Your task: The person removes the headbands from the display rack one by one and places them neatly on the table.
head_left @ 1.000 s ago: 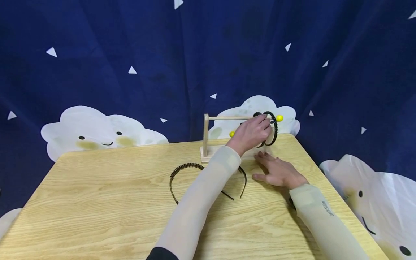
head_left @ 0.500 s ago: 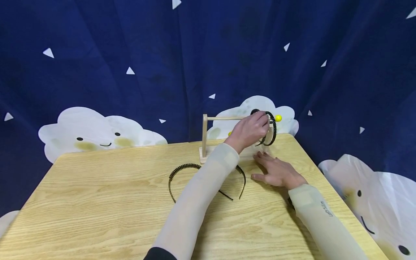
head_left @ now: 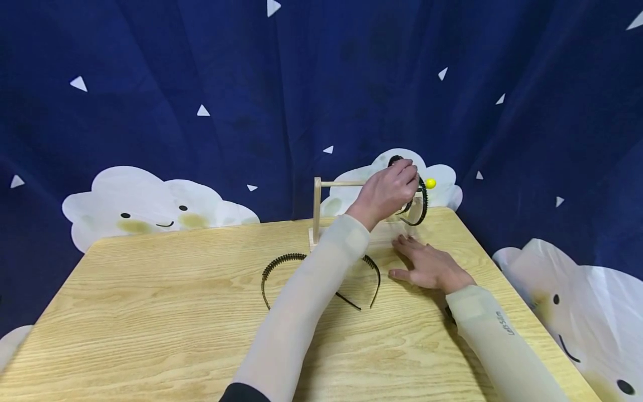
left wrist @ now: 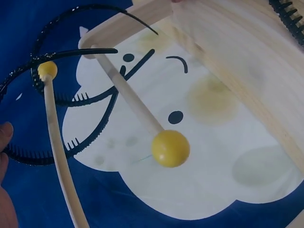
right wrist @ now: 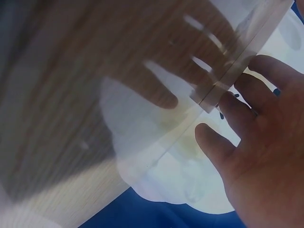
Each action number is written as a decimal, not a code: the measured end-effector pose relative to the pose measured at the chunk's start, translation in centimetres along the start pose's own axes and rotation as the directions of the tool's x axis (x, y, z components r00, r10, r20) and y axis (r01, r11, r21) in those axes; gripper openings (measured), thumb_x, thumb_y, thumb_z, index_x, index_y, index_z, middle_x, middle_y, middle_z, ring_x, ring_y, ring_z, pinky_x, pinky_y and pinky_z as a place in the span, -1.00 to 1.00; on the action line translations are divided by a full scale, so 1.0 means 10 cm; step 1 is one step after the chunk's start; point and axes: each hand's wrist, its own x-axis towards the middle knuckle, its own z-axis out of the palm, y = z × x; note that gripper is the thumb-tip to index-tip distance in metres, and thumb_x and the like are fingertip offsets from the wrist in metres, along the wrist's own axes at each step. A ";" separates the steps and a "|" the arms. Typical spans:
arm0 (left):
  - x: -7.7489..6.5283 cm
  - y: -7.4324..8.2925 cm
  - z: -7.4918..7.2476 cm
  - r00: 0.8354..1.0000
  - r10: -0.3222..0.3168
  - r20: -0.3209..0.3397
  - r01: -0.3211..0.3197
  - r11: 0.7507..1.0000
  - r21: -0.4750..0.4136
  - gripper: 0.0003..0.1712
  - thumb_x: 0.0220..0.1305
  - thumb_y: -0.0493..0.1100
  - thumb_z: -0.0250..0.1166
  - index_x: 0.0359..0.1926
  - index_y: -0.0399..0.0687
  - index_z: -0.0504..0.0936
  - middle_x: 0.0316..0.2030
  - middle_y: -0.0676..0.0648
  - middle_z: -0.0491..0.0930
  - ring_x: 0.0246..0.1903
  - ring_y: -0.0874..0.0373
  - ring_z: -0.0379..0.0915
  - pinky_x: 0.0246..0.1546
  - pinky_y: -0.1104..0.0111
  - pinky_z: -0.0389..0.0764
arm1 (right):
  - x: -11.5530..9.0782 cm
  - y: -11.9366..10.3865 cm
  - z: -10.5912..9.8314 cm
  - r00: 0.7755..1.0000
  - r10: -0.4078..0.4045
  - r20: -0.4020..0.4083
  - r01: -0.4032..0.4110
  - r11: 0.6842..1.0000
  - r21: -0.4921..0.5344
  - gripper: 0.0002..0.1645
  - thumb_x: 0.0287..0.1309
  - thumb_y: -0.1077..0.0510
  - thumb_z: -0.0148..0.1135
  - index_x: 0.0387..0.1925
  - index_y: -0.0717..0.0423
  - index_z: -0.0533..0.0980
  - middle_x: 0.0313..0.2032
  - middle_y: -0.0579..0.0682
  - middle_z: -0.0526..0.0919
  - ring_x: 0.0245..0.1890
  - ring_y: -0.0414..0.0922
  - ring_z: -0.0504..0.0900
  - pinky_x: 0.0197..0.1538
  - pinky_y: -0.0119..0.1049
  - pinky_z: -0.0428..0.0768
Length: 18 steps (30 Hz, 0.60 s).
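Observation:
My left hand (head_left: 387, 192) pinches a black toothed headband (head_left: 394, 161) above the right part of a wooden rack. In the left wrist view, the fingertips (left wrist: 5, 135) at the left edge grip that headband (left wrist: 35, 159), its open ends pointing toward the rack. A second black headband (left wrist: 92, 98) loops around the rod near its yellow ball end (left wrist: 47, 70); in the head view this headband (head_left: 425, 206) hangs just right of my left hand. My right hand (head_left: 429, 265) lies with fingers spread, fingertips on the near edge of the rack's base (right wrist: 216, 90).
The rack's wooden post (head_left: 317, 209) stands at the back of the table (head_left: 166, 312). Dark headbands (head_left: 271, 268) lie in front of it, partly under my left forearm. A lower rod carries another yellow ball (left wrist: 171, 148). A blue curtain (head_left: 226, 67) hangs behind.
My left hand has risen slightly with its headband, whose top now stands higher above the rod. The other headband stays on the rod, and my right hand keeps its place at the base.

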 end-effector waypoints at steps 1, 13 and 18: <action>0.00 -0.01 0.00 1.000 -0.001 -0.005 0.001 1.000 -0.001 -0.46 0.48 -0.47 -0.15 -0.10 -0.06 0.77 -0.11 -0.04 0.66 0.07 0.08 0.52 0.26 0.39 0.41 | 0.00 0.00 0.00 1.000 0.002 0.002 -0.002 1.000 0.000 0.09 0.23 -0.48 0.13 0.50 0.19 0.22 0.49 0.23 0.15 0.48 0.21 0.09 0.32 0.34 0.26; 0.03 -0.15 -0.05 0.999 -0.031 -0.037 0.032 1.000 0.000 -0.46 0.48 -0.48 -0.18 -0.07 -0.11 0.77 -0.07 -0.05 0.66 0.06 0.08 0.52 0.25 0.42 0.41 | 0.00 -0.02 0.01 1.000 0.015 0.017 -0.015 1.000 0.004 0.10 0.23 -0.49 0.12 0.51 0.16 0.21 0.50 0.22 0.12 0.49 0.20 0.09 0.33 0.34 0.24; 0.04 -0.19 -0.06 0.995 -0.061 -0.076 0.060 0.998 -0.014 -0.48 0.49 -0.47 -0.15 -0.07 -0.11 0.76 -0.07 -0.04 0.66 0.06 0.10 0.52 0.23 0.43 0.43 | 0.00 -0.01 0.00 1.000 0.013 0.010 -0.013 1.000 0.000 0.09 0.22 -0.48 0.13 0.51 0.15 0.21 0.50 0.21 0.12 0.49 0.19 0.08 0.34 0.32 0.23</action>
